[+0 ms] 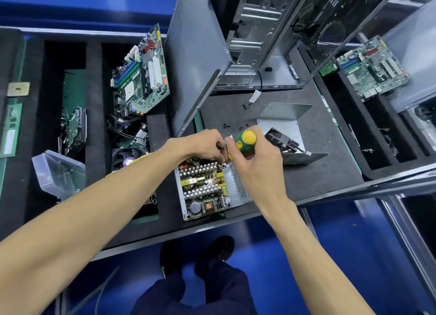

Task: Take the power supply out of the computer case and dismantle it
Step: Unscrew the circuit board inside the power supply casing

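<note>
Near table edge (236, 216), opened power supply (205, 187)

The power supply (207, 187) is lying on the table (318, 173) at its near edge. Its removed cover (286, 123) is resting behind it to the right, with the fan (280, 139) sitting in it. The computer case (257, 38) is standing behind both. A motherboard (141, 74) is leaning in a compartment to the left.
</note>
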The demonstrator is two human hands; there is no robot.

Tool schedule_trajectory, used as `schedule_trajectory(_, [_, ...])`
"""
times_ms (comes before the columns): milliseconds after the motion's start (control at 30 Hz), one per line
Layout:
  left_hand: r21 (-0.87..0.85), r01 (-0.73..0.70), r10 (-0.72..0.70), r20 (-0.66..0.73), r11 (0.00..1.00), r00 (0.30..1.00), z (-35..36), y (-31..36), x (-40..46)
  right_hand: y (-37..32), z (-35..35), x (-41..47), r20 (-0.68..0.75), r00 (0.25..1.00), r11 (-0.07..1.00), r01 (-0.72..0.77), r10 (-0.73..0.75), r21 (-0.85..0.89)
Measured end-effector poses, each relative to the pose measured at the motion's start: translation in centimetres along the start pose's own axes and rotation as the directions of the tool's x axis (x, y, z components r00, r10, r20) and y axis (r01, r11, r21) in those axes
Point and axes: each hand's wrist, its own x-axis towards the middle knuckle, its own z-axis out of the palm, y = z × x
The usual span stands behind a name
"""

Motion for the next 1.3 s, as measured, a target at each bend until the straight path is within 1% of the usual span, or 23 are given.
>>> schedule_trajectory(67, [0.042,0.018,-0.018,0.001,0.999,1.000,-0.9,0.5,-0.5,0.1,-0.1,0.4,0.032,0.999,1.000,-0.014,0.015,-0.024])
schedule_trajectory(133, [0.117,0.005,-0.005,-0.005,0.993,1.000,-2.2,1.5,-1.5,0.5,-0.1,0.7,0.087,0.995,0.998,-0.042,0.045,-0.038])
schedule_trajectory(200, [0.169,-0.012,0.024,-0.071,0.986,0.997,-3.8,2.5,-2.8,0.9,0.1,0.8,0.136,0.988,0.997,-0.064,0.068,-0.031])
schedule_trajectory(233, [0.149,-0.022,0.043,-0.140,0.989,0.989,-4.4,3.1,-3.5,1.1,0.2,0.8,0.152,0.986,0.997,-0.062,0.066,-0.036])
schedule_trajectory(267, [0.090,-0.045,0.064,-0.214,0.995,0.975,-5.1,3.8,-4.3,1.2,0.3,0.6,0.156,0.986,0.998,-0.046,0.053,-0.046])
schedule_trajectory(300, [-0.018,-0.074,0.066,-0.264,0.997,0.962,-5.6,4.6,-5.1,1.3,0.5,0.5,0.153,0.988,0.998,-0.023,0.030,-0.053])
schedule_trajectory(333, [-0.140,-0.094,0.054,-0.266,0.986,0.962,-5.9,5.4,-5.9,1.5,0.8,0.2,0.147,0.989,0.999,-0.002,0.010,-0.050])
schedule_trajectory(367, [-0.222,-0.099,0.048,-0.227,0.970,0.973,-6.2,6.1,-6.7,1.6,1.0,-0.1,0.135,0.991,0.999,0.006,-0.001,-0.035])
schedule_trajectory(400, [-0.222,-0.095,0.056,-0.176,0.970,0.983,-6.2,6.7,-7.3,1.8,1.2,-0.4,0.117,0.993,1.000,-0.002,0.003,-0.014])
schedule_trajectory(467, [-0.039,-0.093,0.088,-0.113,0.995,0.990,-5.6,7.3,-8.4,2.2,1.5,-0.6,0.090,0.996,0.999,-0.025,0.021,0.038])
schedule_trajectory(500, [0.051,-0.097,0.103,-0.120,0.994,0.988,-5.2,7.3,-8.7,2.3,1.5,-0.6,0.086,0.996,0.999,-0.012,0.009,0.039])
schedule_trajectory(533, [0.099,-0.100,0.115,-0.157,0.990,0.981,-4.9,7.2,-8.9,2.5,1.6,-0.7,0.089,0.996,1.000,0.020,-0.021,0.010])
schedule_trajectory(600, [0.134,-0.100,0.132,-0.255,0.986,0.958,-4.7,6.9,-9.1,2.9,2.0,-1.2,0.107,0.993,0.996,0.060,-0.053,-0.061])
schedule_trajectory(667, [0.155,-0.091,0.136,-0.309,0.984,0.941,-4.8,6.9,-9.5,2.6,2.5,-2.1,0.157,0.988,0.999,0.009,-0.001,-0.052])
schedule_trajectory(733, [0.162,-0.110,0.160,-0.336,0.981,0.928,-4.9,7.0,-9.9,2.3,2.9,-3.0,0.192,0.980,0.998,-0.063,0.059,0.013])
schedule_trajectory(767, [0.163,-0.119,0.172,-0.362,0.979,0.916,-5.1,7.0,-10.1,2.4,2.9,-3.0,0.178,0.978,0.991,-0.121,0.109,0.053])
schedule_trajectory(833, [0.151,-0.126,0.179,-0.417,0.980,0.891,-5.5,6.9,-10.5,2.8,2.8,-2.8,0.154,0.947,0.937,-0.305,0.280,0.171])
schedule_trajectory(867, [0.139,-0.124,0.172,-0.430,0.983,0.886,-5.9,6.7,-10.6,3.2,2.8,-2.6,0.167,0.925,0.907,-0.372,0.343,0.197])
schedule_trajectory(900, [0.124,-0.117,0.160,-0.434,0.985,0.887,-6.2,6.5,-10.7,3.4,2.9,-2.6,0.183,0.912,0.897,-0.400,0.368,0.188])
schedule_trajectory(1000, [0.108,-0.074,0.112,-0.412,0.991,0.904,-6.4,5.9,-10.8,3.6,3.0,-2.8,0.235,0.888,0.889,-0.434,0.395,0.146])
schedule_trajectory(1133, [0.077,-0.028,0.056,-0.389,0.997,0.920,-5.3,5.1,-10.8,3.8,3.0,-2.4,0.249,0.887,0.898,-0.425,0.388,0.113])
schedule_trajectory(1300, [0.028,-0.020,0.029,-0.410,0.999,0.912,-4.7,4.1,-11.0,3.6,3.0,-2.4,0.251,0.884,0.892,-0.434,0.394,0.129])
